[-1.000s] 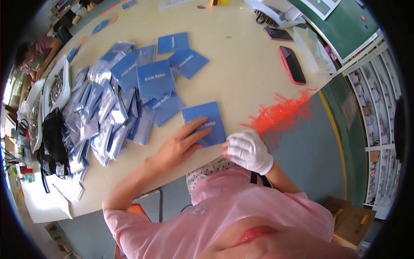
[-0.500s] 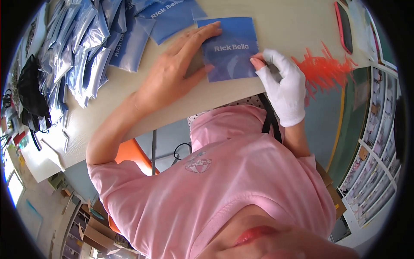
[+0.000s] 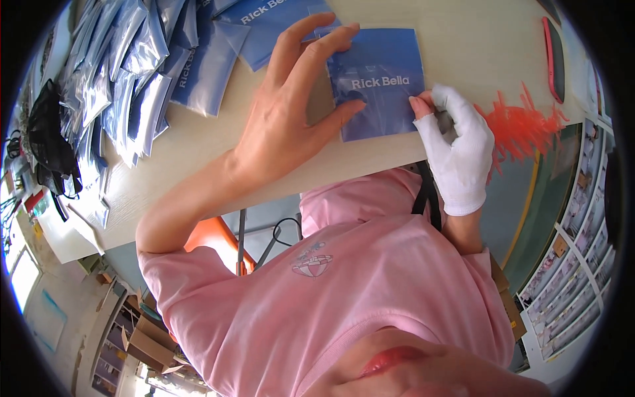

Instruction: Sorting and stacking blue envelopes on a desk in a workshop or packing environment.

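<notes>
A flat square packet (image 3: 380,66), blue with white lettering and a clear plastic sleeve, lies on the table in front of me. My left hand (image 3: 288,99) is bare, its fingers spread, with the fingertips and thumb at the packet's left side. At the right edge of the packet, my right hand (image 3: 456,135) pinches it between thumb and finger. A white glove covers that hand and leaves the thumb and fingertip bare. More blue packets (image 3: 206,69) in clear sleeves lie to the left, partly behind my left hand.
A large heap of blue plastic-wrapped packets (image 3: 126,73) covers the table's left, with a black face mask (image 3: 49,139) beside it. Right of my gloved hand lies a pile of thin red strips (image 3: 526,126). Farther right is a phone in a red case (image 3: 554,59).
The fingers of my left hand have lifted and spread wider over the packet's left side. My right hand keeps its pinch at the right edge. The whole view has shifted slightly.
</notes>
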`<state>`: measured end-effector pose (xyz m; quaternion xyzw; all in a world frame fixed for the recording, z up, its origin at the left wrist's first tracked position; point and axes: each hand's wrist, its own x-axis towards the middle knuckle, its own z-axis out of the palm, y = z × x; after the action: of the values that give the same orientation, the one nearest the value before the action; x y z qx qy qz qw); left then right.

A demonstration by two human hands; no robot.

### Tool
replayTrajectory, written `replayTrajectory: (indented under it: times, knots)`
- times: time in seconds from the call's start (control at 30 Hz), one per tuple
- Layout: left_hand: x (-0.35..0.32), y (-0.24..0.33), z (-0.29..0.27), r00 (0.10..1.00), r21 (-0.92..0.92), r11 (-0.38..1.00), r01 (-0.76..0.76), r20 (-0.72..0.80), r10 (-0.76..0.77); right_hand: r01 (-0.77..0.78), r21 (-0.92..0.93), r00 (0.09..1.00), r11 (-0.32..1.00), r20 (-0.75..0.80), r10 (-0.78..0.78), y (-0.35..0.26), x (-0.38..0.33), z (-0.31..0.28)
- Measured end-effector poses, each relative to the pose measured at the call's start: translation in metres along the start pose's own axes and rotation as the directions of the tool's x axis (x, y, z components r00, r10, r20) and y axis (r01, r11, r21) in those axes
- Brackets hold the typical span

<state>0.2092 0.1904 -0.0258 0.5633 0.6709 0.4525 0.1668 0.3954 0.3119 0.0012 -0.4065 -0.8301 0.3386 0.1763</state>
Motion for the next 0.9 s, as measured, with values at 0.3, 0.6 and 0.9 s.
replayTrajectory:
  times: [0.3, 0.6, 0.9]
  knots:
    - [0.0016, 0.008, -0.0016, 0.999, 0.02, 1.0, 0.004, 0.041, -0.005, 0.006, 0.042, 1.0, 0.999, 0.01, -0.006, -0.0019, 0.0013, 0.0007]
    - [0.0004, 0.0043, 0.0021, 0.999, 0.025, 0.999, -0.022, 0.032, 0.021, -0.007, 0.039, 0.999, 0.999, 0.034, 0.006, -0.0019, 0.0032, -0.0007]
    - [0.002, 0.0053, 0.0018, 0.996, 0.092, 0.992, -0.085, 0.018, 0.084, 0.052, 0.014, 0.999, 0.999, -0.014, -0.052, 0.0005, 0.0057, -0.0006]
